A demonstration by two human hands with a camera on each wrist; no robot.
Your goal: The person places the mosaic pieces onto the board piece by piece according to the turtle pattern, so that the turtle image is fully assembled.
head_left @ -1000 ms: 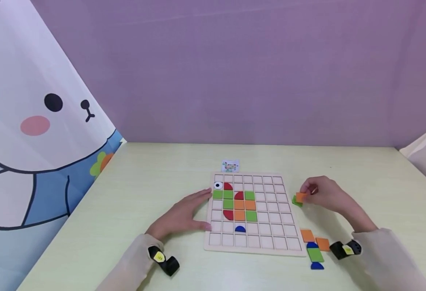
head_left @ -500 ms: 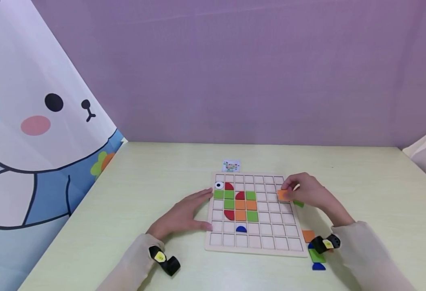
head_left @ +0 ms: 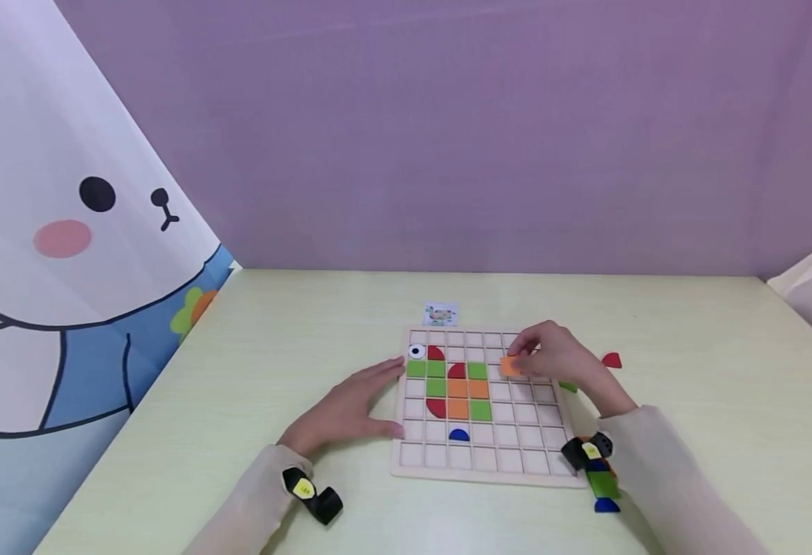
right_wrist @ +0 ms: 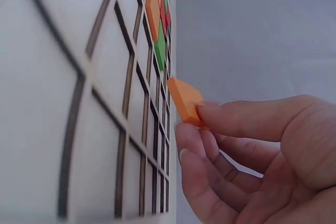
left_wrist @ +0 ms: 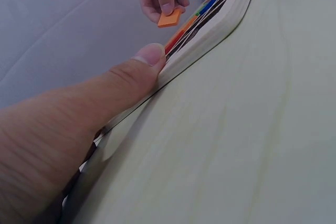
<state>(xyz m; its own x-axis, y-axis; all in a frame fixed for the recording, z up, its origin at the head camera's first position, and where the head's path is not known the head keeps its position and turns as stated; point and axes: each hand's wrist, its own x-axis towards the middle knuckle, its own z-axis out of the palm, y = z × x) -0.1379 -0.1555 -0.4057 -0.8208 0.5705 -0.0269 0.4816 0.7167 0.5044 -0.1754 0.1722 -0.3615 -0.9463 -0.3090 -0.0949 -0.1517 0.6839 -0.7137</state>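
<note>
Right hand point(head_left: 554, 361) shifted left with orange square tile point(head_left: 510, 367), now pinched between thumb and fingers above right half of grid board point(head_left: 517, 438). Left hand point(head_left: 345, 406) spread, thumb and fingertips against its left edge.

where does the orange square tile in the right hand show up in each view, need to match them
Head: orange square tile right of centre, lower half, pinched by the right hand.
Left wrist: orange square tile at upper centre, above the left hand in the picture.
Right wrist: orange square tile near the centre.
Shared landmark: the grid board, visible in all three.
</note>
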